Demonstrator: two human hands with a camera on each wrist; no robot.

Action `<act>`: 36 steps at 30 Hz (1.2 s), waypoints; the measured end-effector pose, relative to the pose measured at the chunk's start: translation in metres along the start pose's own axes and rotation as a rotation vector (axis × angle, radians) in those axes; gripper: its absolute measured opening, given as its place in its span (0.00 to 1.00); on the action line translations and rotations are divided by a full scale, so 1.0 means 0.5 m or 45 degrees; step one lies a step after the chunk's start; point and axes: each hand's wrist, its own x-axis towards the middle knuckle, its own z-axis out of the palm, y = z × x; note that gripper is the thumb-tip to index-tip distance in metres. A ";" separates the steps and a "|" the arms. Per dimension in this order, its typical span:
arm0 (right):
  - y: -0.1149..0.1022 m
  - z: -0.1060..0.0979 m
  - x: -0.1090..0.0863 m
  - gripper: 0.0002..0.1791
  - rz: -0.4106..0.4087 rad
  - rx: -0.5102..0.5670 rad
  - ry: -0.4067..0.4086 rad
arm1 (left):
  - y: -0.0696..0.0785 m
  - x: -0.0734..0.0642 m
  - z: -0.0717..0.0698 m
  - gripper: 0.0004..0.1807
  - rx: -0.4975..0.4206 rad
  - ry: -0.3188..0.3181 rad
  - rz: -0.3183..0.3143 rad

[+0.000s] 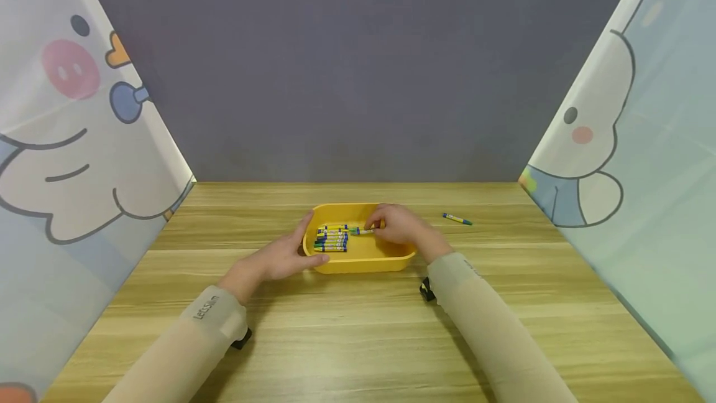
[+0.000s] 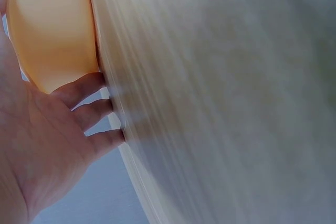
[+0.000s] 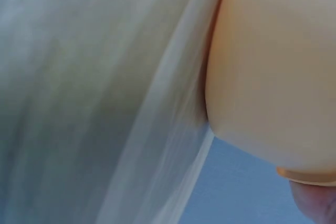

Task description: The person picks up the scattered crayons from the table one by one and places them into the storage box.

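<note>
A yellow plastic tray [image 1: 369, 265] stands on the table, with several crayons [image 1: 332, 239] in yellow and blue wrappers lying side by side at its left end. My left hand [image 1: 282, 258] rests against that end, thumb along the front rim and index finger along the back corner. In the left wrist view its other fingers [image 2: 94, 113] reach the tabletop beside the tray wall. Inside the tray, my right hand [image 1: 398, 224] pinches a green-tipped crayon [image 1: 363, 231], just right of the row. The right wrist view shows mostly the tray's outer wall [image 3: 273, 72].
One more crayon [image 1: 457, 219], green-tipped, lies on the wood-grain table [image 1: 335, 334] to the right of the tray. A dark grey panel [image 1: 358, 79] rises behind the table. Cartoon-printed sheets [image 1: 654, 216] flank both sides.
</note>
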 end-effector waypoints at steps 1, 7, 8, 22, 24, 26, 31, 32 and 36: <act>-0.001 0.001 0.001 0.14 -0.001 -0.010 -0.015 | -0.001 0.000 0.000 0.69 -0.003 0.000 0.003; -0.001 0.006 0.006 0.12 -0.028 -0.066 -0.030 | -0.003 0.001 0.001 0.69 -0.016 -0.004 0.013; -0.002 0.007 0.007 0.12 -0.030 -0.073 -0.027 | -0.003 0.000 0.001 0.69 -0.014 -0.003 0.011; -0.004 0.013 0.008 0.11 0.013 -0.069 -0.046 | -0.006 -0.004 0.001 0.69 -0.011 -0.006 0.002; -0.005 0.012 0.007 0.11 0.012 -0.062 -0.044 | -0.006 -0.004 0.001 0.68 -0.012 -0.006 0.000; -0.007 0.010 0.006 0.11 0.011 -0.046 -0.036 | -0.005 -0.003 0.002 0.68 -0.013 -0.008 -0.002; -0.008 0.004 0.002 0.12 0.018 0.002 0.007 | -0.003 0.000 0.002 0.68 -0.020 -0.007 -0.003; -0.008 0.004 0.002 0.12 0.024 0.020 0.018 | -0.002 0.000 0.002 0.68 -0.023 -0.007 -0.004; -0.005 0.002 0.001 0.12 0.066 0.138 0.079 | 0.002 0.000 0.001 0.69 -0.025 -0.012 -0.011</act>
